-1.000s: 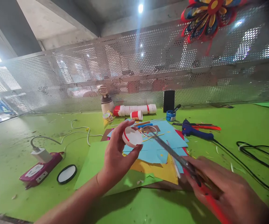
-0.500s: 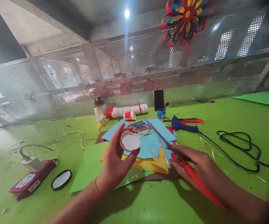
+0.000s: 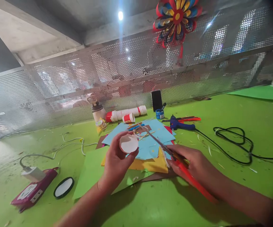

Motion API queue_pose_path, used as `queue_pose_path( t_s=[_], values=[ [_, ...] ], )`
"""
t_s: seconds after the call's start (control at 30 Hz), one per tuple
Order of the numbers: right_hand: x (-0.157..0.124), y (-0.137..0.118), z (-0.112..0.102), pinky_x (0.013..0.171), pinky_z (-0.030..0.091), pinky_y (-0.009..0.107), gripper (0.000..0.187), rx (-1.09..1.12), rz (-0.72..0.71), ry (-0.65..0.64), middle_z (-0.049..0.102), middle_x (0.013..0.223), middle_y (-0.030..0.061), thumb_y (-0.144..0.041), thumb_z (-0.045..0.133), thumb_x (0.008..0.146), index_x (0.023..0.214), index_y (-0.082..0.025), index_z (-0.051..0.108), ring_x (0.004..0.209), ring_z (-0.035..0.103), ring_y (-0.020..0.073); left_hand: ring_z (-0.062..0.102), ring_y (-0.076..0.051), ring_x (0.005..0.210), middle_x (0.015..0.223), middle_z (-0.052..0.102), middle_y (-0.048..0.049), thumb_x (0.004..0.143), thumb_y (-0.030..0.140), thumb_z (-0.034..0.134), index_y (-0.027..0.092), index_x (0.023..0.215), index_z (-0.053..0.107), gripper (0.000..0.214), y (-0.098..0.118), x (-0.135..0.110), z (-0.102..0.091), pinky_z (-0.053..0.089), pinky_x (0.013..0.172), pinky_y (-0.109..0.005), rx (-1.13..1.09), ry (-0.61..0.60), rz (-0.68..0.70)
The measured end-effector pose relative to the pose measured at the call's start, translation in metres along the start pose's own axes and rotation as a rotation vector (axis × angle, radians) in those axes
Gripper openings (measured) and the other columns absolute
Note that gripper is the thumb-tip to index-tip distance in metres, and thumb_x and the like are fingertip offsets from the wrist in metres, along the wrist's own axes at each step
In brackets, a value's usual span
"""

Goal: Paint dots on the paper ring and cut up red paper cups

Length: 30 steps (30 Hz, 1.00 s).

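Note:
My left hand is closed around a small round white piece, which looks like the cut-down end of a paper cup. Its round white face is turned toward me, held between thumb and fingers. In my right hand is a pair of red-handled scissors, blades pointing up and to the left. The blades look nearly together, and they stand apart from the white piece. Below both hands lie blue paper sheets, yellow paper and green paper.
A blue glue gun lies right with its black cord. Behind are a stack of paper cups, a single red-and-white cup, a blue jar and a black phone-like slab. A maroon power strip sits left.
The view has shifted, so the background sits further left. Both hands still hold the same things; the white piece is turned slightly, and the scissors stay to its right.

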State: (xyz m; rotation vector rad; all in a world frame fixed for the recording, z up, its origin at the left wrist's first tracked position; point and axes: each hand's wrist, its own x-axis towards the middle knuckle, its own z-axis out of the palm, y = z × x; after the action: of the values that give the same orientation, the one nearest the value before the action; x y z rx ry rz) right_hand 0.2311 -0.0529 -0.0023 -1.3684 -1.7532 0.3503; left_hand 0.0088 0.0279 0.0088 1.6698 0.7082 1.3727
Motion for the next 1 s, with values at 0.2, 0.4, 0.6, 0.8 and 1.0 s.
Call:
queue_pose_path(
  t_s=[0.2, 0.4, 0.6, 0.8, 1.0],
  values=[
    [0.002, 0.014, 0.007, 0.077, 0.055, 0.031, 0.025, 0.002, -0.029, -0.010, 0.073, 0.099, 0.0065, -0.023, 0.059, 0.087, 0.110, -0.018, 0.067, 0.086, 0.069, 0.0206, 0.071, -0.024, 0.102, 0.119, 0.064, -0.0064, 0.070, 0.017, 0.080, 0.024, 0.118, 0.051, 0.057, 0.000, -0.002, 0.004, 0.059, 0.081, -0.031, -0.203, -0.036, -0.249],
    [0.005, 0.019, 0.009, 0.079, 0.054, 0.034, 0.033, -0.016, 0.007, 0.042, 0.074, 0.102, 0.0122, -0.026, 0.059, 0.084, 0.113, -0.012, 0.067, 0.088, 0.069, 0.0246, 0.068, -0.021, 0.103, 0.104, 0.069, -0.0059, 0.062, 0.008, 0.082, 0.018, 0.125, 0.055, 0.069, 0.003, -0.002, 0.005, 0.053, 0.090, -0.029, -0.309, -0.001, -0.483],
    [0.007, 0.015, 0.008, 0.079, 0.052, 0.035, 0.033, -0.014, 0.004, 0.032, 0.074, 0.097, 0.0117, -0.027, 0.060, 0.082, 0.110, -0.011, 0.068, 0.085, 0.068, 0.0252, 0.071, -0.025, 0.097, 0.104, 0.073, -0.0126, 0.067, 0.005, 0.058, 0.008, 0.129, 0.057, 0.061, 0.017, 0.004, 0.000, 0.054, 0.093, -0.037, -0.654, 0.011, -0.618],
    [0.009, 0.008, 0.007, 0.076, 0.050, 0.035, 0.028, 0.052, 0.052, -0.014, 0.073, 0.093, 0.0094, -0.024, 0.062, 0.079, 0.104, -0.013, 0.070, 0.082, 0.066, 0.0242, 0.074, -0.025, 0.094, 0.103, 0.074, -0.0201, 0.082, 0.009, 0.051, -0.002, 0.139, 0.044, 0.058, 0.008, 0.010, 0.001, 0.059, 0.088, -0.035, -0.664, 0.045, -0.708],
    [0.029, -0.012, 0.003, 0.060, 0.045, 0.030, 0.029, 0.212, 0.159, -0.056, 0.064, 0.069, 0.0005, -0.034, 0.070, 0.078, 0.099, -0.014, 0.068, 0.060, 0.056, 0.0169, 0.069, -0.023, 0.106, 0.115, 0.072, -0.0156, 0.080, 0.002, 0.057, 0.008, 0.139, 0.047, 0.060, 0.011, 0.004, 0.008, 0.055, 0.091, -0.031, -0.600, -0.039, -0.633]
  ],
)
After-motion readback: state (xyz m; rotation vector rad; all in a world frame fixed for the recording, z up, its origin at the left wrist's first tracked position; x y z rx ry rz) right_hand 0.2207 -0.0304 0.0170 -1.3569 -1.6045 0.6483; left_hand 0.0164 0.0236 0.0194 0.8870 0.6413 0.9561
